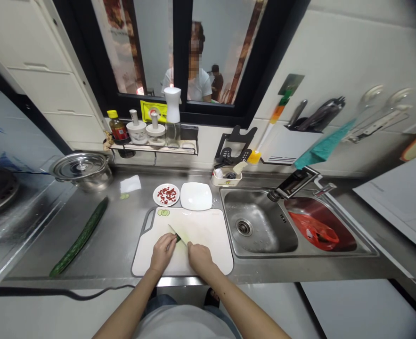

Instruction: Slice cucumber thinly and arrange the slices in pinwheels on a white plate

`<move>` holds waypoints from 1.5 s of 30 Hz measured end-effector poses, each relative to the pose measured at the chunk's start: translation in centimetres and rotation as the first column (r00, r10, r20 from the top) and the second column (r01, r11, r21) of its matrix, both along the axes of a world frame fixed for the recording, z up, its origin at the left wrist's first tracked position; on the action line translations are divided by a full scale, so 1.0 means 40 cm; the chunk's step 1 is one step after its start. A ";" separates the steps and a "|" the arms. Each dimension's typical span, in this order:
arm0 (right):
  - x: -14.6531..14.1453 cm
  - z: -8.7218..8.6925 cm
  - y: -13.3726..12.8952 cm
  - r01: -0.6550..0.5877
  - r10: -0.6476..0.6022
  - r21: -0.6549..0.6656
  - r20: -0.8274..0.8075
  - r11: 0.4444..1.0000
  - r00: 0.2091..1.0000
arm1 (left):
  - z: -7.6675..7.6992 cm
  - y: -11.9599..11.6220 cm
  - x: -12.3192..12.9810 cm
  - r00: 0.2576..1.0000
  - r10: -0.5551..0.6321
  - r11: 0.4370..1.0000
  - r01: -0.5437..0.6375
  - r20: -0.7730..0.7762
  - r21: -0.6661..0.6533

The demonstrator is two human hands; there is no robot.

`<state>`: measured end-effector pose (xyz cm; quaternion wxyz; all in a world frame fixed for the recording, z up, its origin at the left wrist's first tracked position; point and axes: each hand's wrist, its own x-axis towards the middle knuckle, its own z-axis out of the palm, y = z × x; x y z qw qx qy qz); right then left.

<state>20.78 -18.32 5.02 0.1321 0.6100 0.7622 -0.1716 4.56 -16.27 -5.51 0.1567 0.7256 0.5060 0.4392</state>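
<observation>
The left hand (163,252) is pinching a small dark green piece (178,238), apparently cucumber, near the middle of the cutting board (208,235), its fingertips drawn close together; the right hand (199,258) is closing around the handle of a knife (181,236), whose blade is slanting across the board just beside that piece; whether the edge is touching it is not showing clearly. For clean, even slices, the holding fingertips should be curling back behind the knuckles, since they are sitting very near the blade; the piece should be resting on a flat side so that it is not rolling, and the knife should be sliding forward with light pressure rather than chopping straight down. A few thin slices (163,213) are lying overlapped at the board's far left corner; a whole cucumber (80,241) is stretching across the steel counter (118,249) to the left, well apart from the hands. Beyond the board a small plate of red bits (166,194) and a white plate (196,196) are standing side by side; a lidded pot (84,173) is sitting at the back left, a double sink (264,235) is opening on the right, and a dark-framed window (183,52) is rising above.
</observation>
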 end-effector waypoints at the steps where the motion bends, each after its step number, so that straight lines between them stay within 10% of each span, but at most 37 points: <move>1: -0.005 -0.002 0.003 -0.003 0.003 0.006 -0.003 1.000 1.000 | 0.000 0.000 0.000 1.000 0.000 1.000 0.000 -0.002 0.000; 45: 0.077 0.058 -0.087 0.056 -0.052 -0.102 0.038 0.993 0.998 | -0.001 -0.005 -0.004 1.000 0.018 0.999 -0.018 0.019 -0.036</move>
